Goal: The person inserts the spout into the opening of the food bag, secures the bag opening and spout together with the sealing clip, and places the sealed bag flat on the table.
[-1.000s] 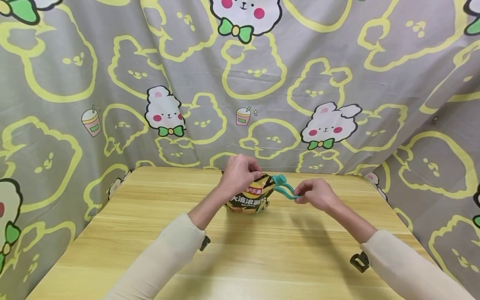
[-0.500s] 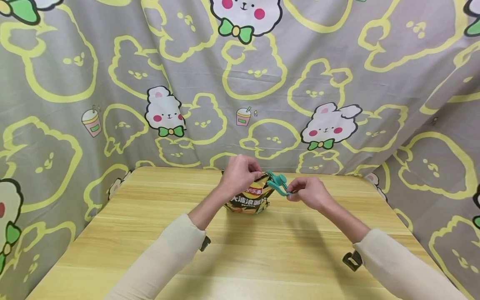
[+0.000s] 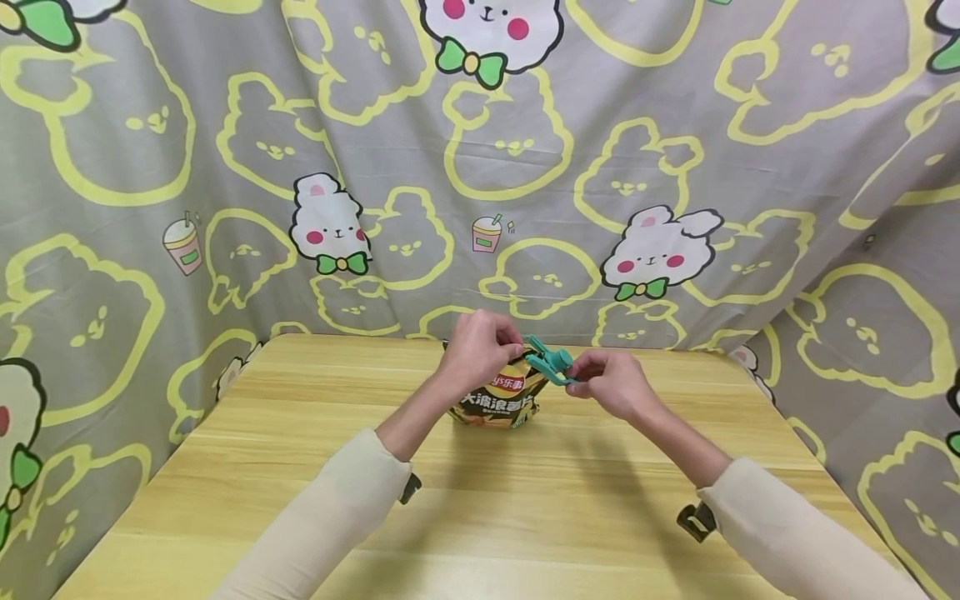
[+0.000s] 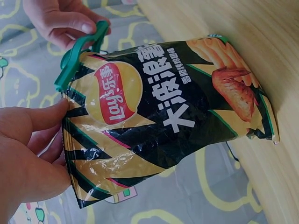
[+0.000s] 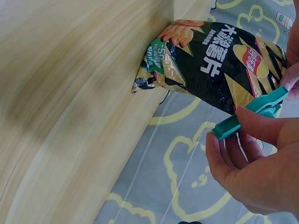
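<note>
A black and gold bag of potato chips [image 3: 495,407] stands upright on the table, its printed front towards me. My left hand [image 3: 476,350] pinches the bag's top edge between thumb and fingers, shown closely in the left wrist view, where the bag [image 4: 161,100] looks tipped sideways. In my right hand [image 3: 617,383] is a teal bag clip [image 3: 553,363] with a round knob. The thumb and fingers grip the clip [image 5: 261,111] by its handle end. Its arms lie at the bag's top right corner, close to the left fingertips, one arm passing in front of the bag.
The wooden table [image 3: 450,517] spreads out in front of me and on both sides of the bag. A grey curtain [image 3: 420,150] printed with yellow outlines and white rabbits hangs behind it. Small black mounts [image 3: 697,522] sit at both cuffs.
My right hand has moved left with the bag clip, bringing its arms from beside the bag onto its top right corner. My left hand and the bag stay in place.
</note>
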Motion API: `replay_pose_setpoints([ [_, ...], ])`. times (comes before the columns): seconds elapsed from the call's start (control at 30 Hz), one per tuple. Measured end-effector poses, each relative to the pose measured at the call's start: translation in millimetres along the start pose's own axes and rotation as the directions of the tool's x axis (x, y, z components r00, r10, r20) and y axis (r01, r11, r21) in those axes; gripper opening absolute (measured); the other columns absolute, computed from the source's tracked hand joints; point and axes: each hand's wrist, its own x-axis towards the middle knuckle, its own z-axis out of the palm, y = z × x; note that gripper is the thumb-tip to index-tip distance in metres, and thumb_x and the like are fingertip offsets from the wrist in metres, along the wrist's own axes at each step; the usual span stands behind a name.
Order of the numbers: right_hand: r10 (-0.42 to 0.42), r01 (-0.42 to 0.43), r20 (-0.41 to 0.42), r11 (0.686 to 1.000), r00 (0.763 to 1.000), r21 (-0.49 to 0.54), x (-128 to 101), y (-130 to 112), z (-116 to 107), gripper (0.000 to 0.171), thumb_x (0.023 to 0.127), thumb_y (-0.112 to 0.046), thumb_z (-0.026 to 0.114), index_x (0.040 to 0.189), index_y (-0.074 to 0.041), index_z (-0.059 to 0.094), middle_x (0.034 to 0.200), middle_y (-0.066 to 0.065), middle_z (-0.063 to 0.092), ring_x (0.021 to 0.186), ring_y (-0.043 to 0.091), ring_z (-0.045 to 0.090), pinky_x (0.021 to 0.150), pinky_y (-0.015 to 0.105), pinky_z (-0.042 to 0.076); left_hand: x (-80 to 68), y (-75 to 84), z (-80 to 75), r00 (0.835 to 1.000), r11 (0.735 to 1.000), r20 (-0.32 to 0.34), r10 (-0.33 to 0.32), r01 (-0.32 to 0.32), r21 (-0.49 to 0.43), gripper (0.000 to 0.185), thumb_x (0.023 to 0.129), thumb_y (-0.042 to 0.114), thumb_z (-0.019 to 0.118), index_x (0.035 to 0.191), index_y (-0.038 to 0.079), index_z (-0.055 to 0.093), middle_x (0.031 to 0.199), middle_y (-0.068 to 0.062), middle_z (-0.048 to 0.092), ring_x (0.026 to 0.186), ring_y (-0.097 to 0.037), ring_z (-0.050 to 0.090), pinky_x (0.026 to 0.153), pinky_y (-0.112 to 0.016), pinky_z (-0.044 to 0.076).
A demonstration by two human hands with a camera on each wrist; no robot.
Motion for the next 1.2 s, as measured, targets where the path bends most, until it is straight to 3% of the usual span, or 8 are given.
replay_pose_setpoints([
  [1.2,-0.013,0.014,-0.081,1.0,0.997,0.015,1.4,-2.3,10.7,0.017,0.084,-0.004,0.081,0.096,0.0,0.07,0.094,0.014,0.077,0.088,0.02,0.074,0.079,0.032,0.06,0.3,-1.1,-1.0,1.0,1.0,-0.008,0.006,-0.006,0.011,0.007,0.089,0.007,0.077,0.083,0.009,0.078,0.075,0.0,0.074,0.064,-0.008,0.065,0.059,-0.022,0.053],
])
